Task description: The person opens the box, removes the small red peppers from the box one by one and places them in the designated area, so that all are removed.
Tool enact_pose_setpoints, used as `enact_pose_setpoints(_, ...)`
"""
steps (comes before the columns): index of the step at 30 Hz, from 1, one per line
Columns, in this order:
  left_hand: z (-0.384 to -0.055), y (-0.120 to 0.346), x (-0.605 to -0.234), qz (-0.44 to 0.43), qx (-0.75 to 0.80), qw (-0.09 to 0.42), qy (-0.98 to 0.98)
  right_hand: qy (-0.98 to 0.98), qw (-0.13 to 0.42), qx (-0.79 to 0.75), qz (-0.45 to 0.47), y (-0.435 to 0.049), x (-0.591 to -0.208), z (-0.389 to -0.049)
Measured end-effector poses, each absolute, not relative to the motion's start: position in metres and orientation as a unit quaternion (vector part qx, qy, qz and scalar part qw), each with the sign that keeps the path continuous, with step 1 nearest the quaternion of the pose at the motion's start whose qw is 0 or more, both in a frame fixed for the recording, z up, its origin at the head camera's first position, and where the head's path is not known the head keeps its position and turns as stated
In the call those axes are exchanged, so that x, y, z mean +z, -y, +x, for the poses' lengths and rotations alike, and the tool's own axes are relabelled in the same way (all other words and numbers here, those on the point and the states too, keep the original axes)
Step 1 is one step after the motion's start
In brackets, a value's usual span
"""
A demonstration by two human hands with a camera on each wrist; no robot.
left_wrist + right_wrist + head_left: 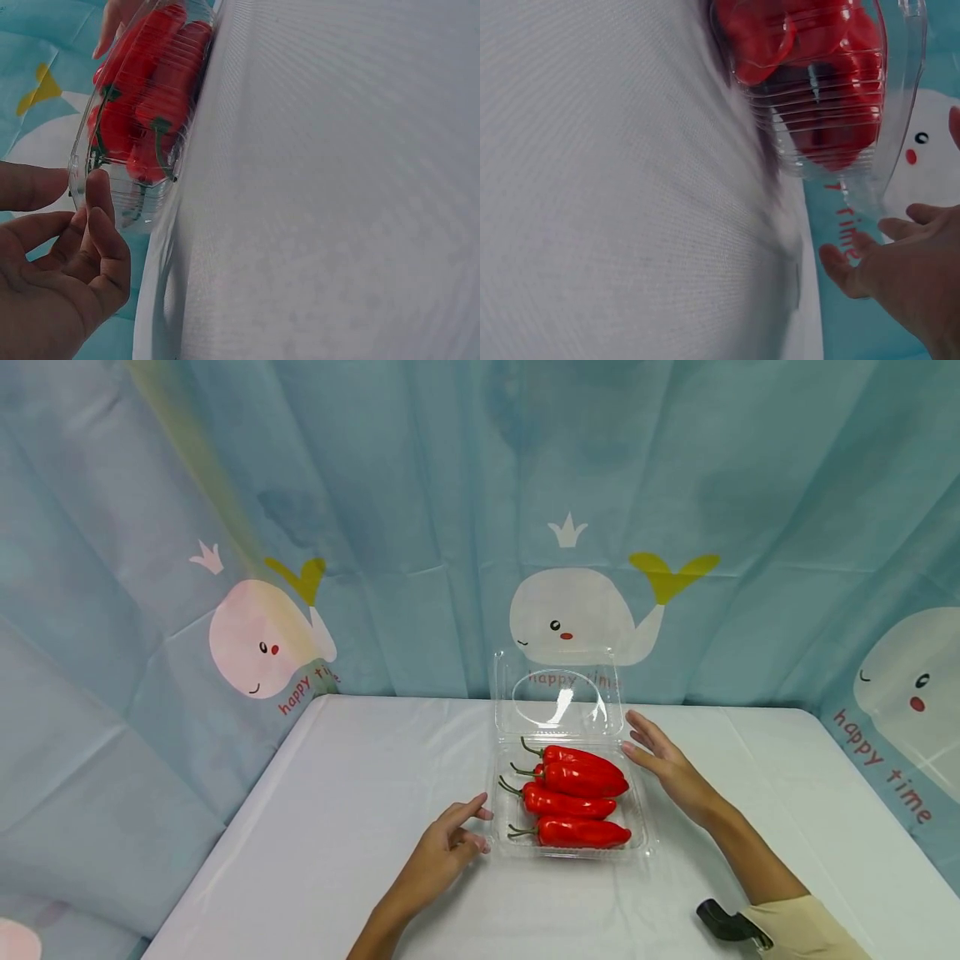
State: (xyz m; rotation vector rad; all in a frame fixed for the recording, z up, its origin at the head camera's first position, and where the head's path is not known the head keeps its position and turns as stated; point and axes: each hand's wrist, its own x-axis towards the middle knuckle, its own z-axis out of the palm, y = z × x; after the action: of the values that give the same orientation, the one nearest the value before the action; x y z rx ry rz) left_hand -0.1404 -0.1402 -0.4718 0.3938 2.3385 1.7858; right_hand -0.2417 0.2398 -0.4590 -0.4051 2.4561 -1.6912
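Observation:
A clear plastic clamshell box [637, 827] sits on the table with its lid [558, 722] raised at the back. Several red peppers [577, 833] lie side by side in it, green stems pointing left. My left hand [442, 852] is at the box's left side, loosely bent fingers and thumb right at the rim; the left wrist view shows the thumb [34, 186] beside that rim. On the other side, my right hand [678, 777] has its fingers spread near the hinge corner. In the right wrist view its fingers [844, 270] are apart with nothing between them.
A white cloth covers the table [360, 777]. Behind it hangs a blue curtain [420, 527] printed with whales. A black device [723, 922] sits at the right sleeve [806, 931].

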Motion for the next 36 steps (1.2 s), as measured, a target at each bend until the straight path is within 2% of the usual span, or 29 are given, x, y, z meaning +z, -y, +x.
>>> enact_pose_setpoints(16,-0.139,0.139,-0.471,0.135,0.596,0.082,-0.787,-0.845,0.086,-0.520,-0.096,-0.240,-0.463,-0.240)
enact_pose_setpoints(36,-0.142,0.144,-0.472,0.131,0.575,0.048,-0.806,-0.846,0.068,-0.519,-0.102,-0.248,-0.461,-0.228)
